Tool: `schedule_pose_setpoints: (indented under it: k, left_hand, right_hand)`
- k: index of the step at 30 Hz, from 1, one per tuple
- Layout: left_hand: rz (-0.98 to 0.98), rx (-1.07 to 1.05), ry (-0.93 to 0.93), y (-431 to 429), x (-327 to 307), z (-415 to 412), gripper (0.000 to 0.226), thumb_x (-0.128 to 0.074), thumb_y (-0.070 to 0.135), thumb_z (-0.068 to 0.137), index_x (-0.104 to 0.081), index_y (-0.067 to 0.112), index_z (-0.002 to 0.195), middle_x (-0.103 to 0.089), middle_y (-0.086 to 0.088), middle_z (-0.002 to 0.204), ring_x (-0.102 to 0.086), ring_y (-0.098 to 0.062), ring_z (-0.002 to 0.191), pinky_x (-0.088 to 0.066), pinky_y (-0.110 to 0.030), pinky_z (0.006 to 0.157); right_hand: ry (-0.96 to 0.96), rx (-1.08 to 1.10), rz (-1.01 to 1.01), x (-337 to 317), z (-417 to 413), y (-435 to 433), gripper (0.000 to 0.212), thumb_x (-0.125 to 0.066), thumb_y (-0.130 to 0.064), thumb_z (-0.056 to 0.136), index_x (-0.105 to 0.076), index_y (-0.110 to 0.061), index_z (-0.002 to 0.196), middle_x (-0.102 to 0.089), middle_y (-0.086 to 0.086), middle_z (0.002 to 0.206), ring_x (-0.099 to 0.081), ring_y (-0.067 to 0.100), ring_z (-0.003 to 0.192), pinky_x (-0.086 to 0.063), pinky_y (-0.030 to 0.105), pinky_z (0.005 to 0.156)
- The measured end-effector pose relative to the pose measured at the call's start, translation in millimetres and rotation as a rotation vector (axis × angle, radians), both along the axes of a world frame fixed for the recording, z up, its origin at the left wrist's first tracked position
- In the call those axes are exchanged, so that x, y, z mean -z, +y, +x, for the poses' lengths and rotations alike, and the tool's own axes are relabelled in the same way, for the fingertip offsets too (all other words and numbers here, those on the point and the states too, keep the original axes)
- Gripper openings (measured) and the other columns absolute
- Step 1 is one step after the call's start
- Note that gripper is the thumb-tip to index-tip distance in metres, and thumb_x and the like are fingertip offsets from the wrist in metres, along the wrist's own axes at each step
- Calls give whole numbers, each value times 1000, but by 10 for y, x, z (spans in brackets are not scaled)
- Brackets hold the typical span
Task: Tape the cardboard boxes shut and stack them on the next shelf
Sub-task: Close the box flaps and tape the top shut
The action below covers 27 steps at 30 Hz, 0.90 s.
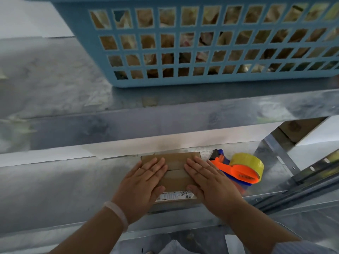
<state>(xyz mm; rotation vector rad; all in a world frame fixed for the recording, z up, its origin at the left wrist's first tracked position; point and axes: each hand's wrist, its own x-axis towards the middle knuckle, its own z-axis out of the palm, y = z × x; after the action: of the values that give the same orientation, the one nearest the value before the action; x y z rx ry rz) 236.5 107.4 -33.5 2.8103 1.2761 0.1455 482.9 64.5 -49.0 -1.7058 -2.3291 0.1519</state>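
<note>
A small brown cardboard box (175, 174) lies flat on the lower metal shelf (64, 189), flaps closed, with a strip of clear tape across its top and a white label on its near edge. My left hand (145, 184) rests palm-down on the box's left half, fingers spread. On the right half, my right hand (211, 184) presses flat in the same way. Neither hand grips anything. An orange and blue tape dispenser (236, 172) with a yellow tape roll (249, 162) lies on the shelf just right of the box.
A blue plastic basket (192, 46) filled with bagged goods stands on the upper metal shelf (128, 110). The shelf's steel upright and rail (302, 173) run along the right. A white wall is behind.
</note>
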Motion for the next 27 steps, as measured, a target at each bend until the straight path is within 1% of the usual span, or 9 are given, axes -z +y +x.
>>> schedule_pose_setpoints:
  k: [5,8,10,13,15,17,19,21,27]
  left_hand:
    - [-37,-80,-68,-40,39,-7,62,-26,50,96,-37,17,147,-27,2,155,-20,-18,145,-19,-38,116]
    - [-101,-117,-144,-51,128,-1,65,-15,59,95,-19,24,150,-7,12,158,4,-6,147,-6,-32,121]
    - [-193,-162,-293,-26,151,23,66,-13,64,93,-20,28,148,-6,21,156,10,3,144,0,-25,119]
    - [-267,-314,-566,38,87,115,60,-33,59,90,-55,25,134,-39,19,146,-22,-1,141,-15,-25,118]
    - [-186,-453,-688,90,64,225,36,-54,51,88,-65,29,114,-54,18,125,-42,-5,122,-33,-33,111]
    - [-183,-621,-740,137,50,347,47,-68,49,79,-54,29,120,-48,12,123,-40,-11,119,-38,-38,107]
    - [-395,-746,-775,187,89,393,89,-74,52,73,-29,25,145,-34,5,144,-32,-17,134,-32,-40,113]
    - [-592,-778,-853,243,144,368,104,-76,53,73,-13,29,152,-29,2,153,-33,-18,138,-34,-38,112]
    - [-692,-766,-1009,292,303,281,79,-66,42,87,-22,27,151,-39,-1,149,-45,-21,130,-41,-44,108]
  right_hand:
    - [25,10,-13,-11,-15,-66,61,-27,-53,97,-29,-22,150,-24,-7,158,-14,11,148,-16,41,120]
    - [75,45,-50,29,-57,-99,62,-18,-56,97,-13,-27,152,-5,-13,160,5,2,147,-2,29,120]
    - [173,91,-69,19,-93,-71,59,-26,-52,98,-23,-26,152,-12,-15,159,0,-1,147,-3,24,121]
    - [432,274,-18,-68,-137,43,42,-51,-39,96,-55,-25,135,-47,-14,140,-35,1,132,-29,29,116]
    - [525,387,-45,-124,-223,149,43,-58,-41,91,-50,-32,132,-43,-19,126,-36,1,120,-35,29,110]
    - [595,513,-114,-144,-324,243,60,-63,-47,86,-37,-36,139,-33,-18,128,-29,6,127,-32,32,110]
    - [620,593,-225,-124,-380,298,83,-64,-55,82,-19,-34,149,-25,-13,146,-21,13,139,-29,37,114]
    - [673,623,-353,-100,-369,335,97,-64,-58,81,-5,-32,153,-26,-5,153,-30,17,139,-37,40,111]
    - [810,645,-436,-102,-313,387,90,-67,-51,84,-13,-31,154,-45,-3,144,-51,17,122,-48,34,99]
